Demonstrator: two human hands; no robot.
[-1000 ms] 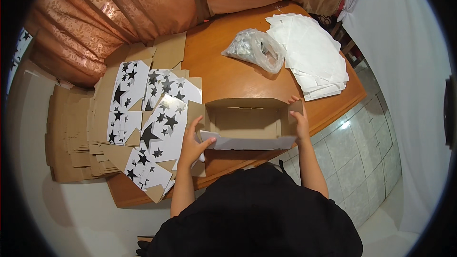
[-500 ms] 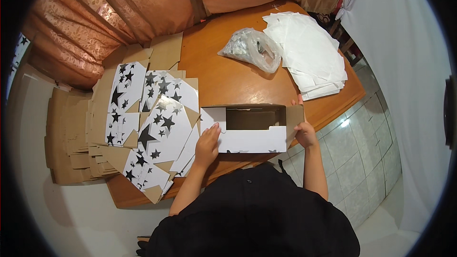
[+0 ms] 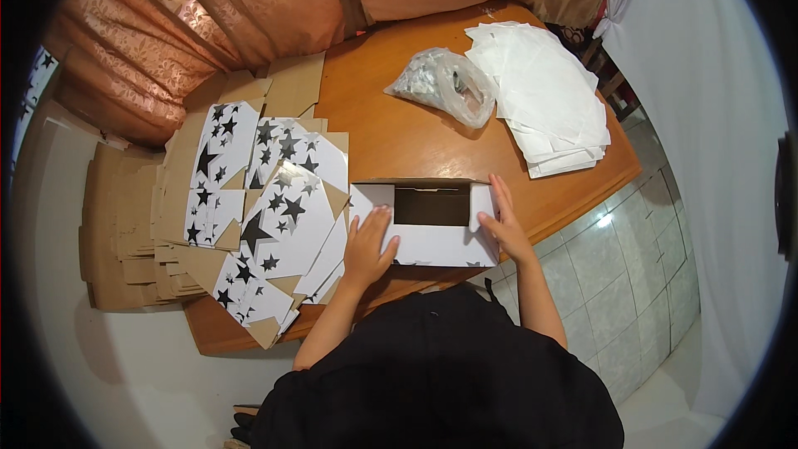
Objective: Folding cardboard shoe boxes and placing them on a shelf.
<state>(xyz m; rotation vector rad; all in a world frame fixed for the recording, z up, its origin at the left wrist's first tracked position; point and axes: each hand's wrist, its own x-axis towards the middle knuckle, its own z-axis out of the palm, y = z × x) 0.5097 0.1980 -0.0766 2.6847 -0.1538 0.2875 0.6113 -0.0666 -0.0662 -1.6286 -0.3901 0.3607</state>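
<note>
A white cardboard box [image 3: 432, 243] with a brown inside lies at the table's near edge. Its top flaps leave a rectangular opening in the middle, and bits of black print show along its near lower edge. On the left flap rests my left hand [image 3: 368, 248], fingers extended and a little apart. My right hand [image 3: 504, 229] lies against the right flap, which is folded inward; its fingers are stretched along the box's right edge and the thumb is on the flap. Neither hand grasps the box.
To the left, flat cardboard sheets with black stars [image 3: 287, 212] overlap beside a stack of brown cardboard [image 3: 125, 224]. A clear plastic bag [image 3: 440, 87] with grey contents sits at the back, next to white paper sheets [image 3: 544, 96]. The wooden table [image 3: 366, 75] ends at the right over tiled floor.
The right flap, which stood out to the right showing its brown side, is now folded in over the box. My right hand moved left with it; my left hand's fingers have spread.
</note>
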